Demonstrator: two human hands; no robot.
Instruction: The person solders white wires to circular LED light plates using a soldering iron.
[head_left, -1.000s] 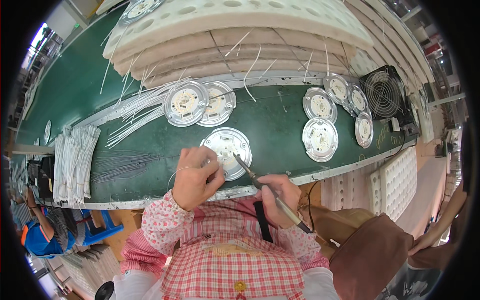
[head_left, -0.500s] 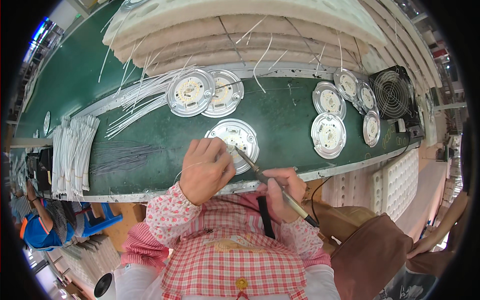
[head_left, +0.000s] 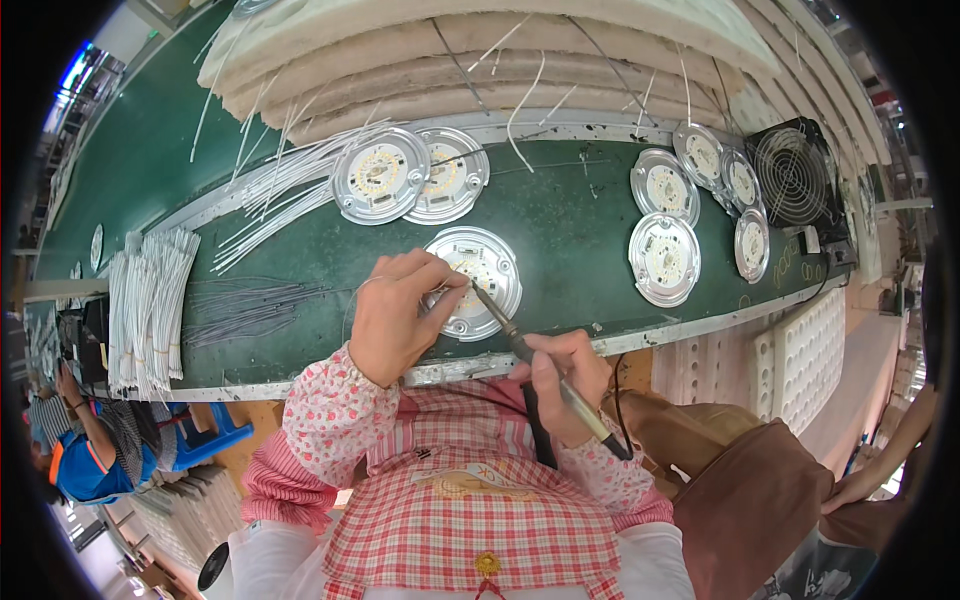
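A round silver LED lamp board point(head_left: 497, 258) lies flat on the bench in front of me. My left hand point(head_left: 398, 315) is over its left edge, thumb and fingertips pinched on a thin pale wire point(head_left: 352, 300) whose tail loops out behind the hand. Whether the wire is lead wire or solder I cannot make out. My right hand point(head_left: 566, 385) grips a soldering iron point(head_left: 515, 338) like a pen. The iron's tip reaches the middle of the board, close beside my left fingertips; contact is too small to judge.
Two overlapping lamp boards point(head_left: 380, 178) lie beyond, beside loose white wires point(head_left: 290, 185). Dark wires point(head_left: 255, 310) and a bundle of white wires point(head_left: 150, 310) are at left. Several boards point(head_left: 665, 260) lie right, near a black fan point(head_left: 792, 178). Foam trays point(head_left: 500, 75) are stacked behind.
My left hand has turned, its fingertips now extended into a pinch near the iron's tip. The right hand still grips the iron, barely moved. The whole view has shifted slightly.
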